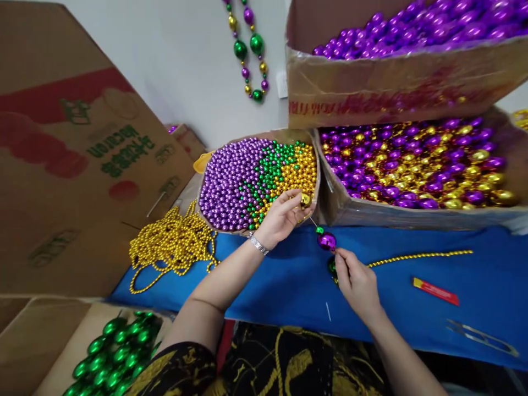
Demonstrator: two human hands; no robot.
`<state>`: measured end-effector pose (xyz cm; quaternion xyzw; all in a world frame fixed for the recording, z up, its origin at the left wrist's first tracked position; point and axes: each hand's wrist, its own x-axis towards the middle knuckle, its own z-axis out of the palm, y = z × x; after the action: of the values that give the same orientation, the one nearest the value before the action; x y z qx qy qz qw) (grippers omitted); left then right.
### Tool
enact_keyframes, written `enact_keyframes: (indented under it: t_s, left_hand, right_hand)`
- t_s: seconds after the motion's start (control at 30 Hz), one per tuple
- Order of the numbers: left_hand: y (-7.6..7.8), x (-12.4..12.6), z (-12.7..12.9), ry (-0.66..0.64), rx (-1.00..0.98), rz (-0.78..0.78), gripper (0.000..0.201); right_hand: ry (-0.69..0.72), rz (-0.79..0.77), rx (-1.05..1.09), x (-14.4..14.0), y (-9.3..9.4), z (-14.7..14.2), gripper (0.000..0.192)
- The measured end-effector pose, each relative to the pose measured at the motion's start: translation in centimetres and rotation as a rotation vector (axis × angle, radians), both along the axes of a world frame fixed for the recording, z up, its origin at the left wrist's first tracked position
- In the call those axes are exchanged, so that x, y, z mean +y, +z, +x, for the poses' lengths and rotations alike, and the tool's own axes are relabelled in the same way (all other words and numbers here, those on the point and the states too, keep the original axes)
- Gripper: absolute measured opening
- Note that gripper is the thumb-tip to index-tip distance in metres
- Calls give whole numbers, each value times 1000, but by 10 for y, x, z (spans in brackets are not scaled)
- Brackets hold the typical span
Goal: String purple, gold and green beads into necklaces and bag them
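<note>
A cardboard box (317, 165) holds small glossy round beads in purple, green and gold patches; the left hand (280, 219) pinches an oval gold bead (306, 199) at its rim. Above the blue surface (474, 275), the right hand (357, 280) fingers grip a thin string threaded with a shiny oval purple bead (327, 241).

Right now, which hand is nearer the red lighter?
Right. The right hand is just left of the red lighter on the blue cloth; the left hand is farther away at the bead box.
</note>
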<state>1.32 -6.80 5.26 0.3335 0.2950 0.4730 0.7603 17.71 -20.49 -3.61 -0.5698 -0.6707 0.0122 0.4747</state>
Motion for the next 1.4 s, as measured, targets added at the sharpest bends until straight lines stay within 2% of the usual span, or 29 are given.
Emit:
enact_keyframes:
  t_s: [0.23,0.53,0.67,0.77,0.87,1.0,1.2,1.4]
  left_hand:
    - [-8,-11,-9,77,-64,21,17]
    - [-15,-22,-15,38,57,140,40]
    - [-22,-36,-11,18,50,163,46]
    - [-28,-40,-10,42,38,152,47]
    - [-33,-40,-11,45,46,152,46]
    - [-40,-38,-14,64,58,199,46]
    - [-41,-40,-19,78,148,306,45]
    - [-39,-41,-22,35,72,234,46]
  right_hand:
    - [-14,-98,-42,-2,-5,-6,26]
    - [-56,-37,-85,0,-4,-8,22]
    - [-102,-212,8,3,-8,-13,25]
    - [-83,-315,75,4,-11,-15,26]
    - [-34,-265,67,6,-13,-15,27]
    - [-65,-137,52,9,-15,-11,26]
    - [-48,-171,76,6,-10,-6,22]
    - [19,-136,126,4,-9,-8,19]
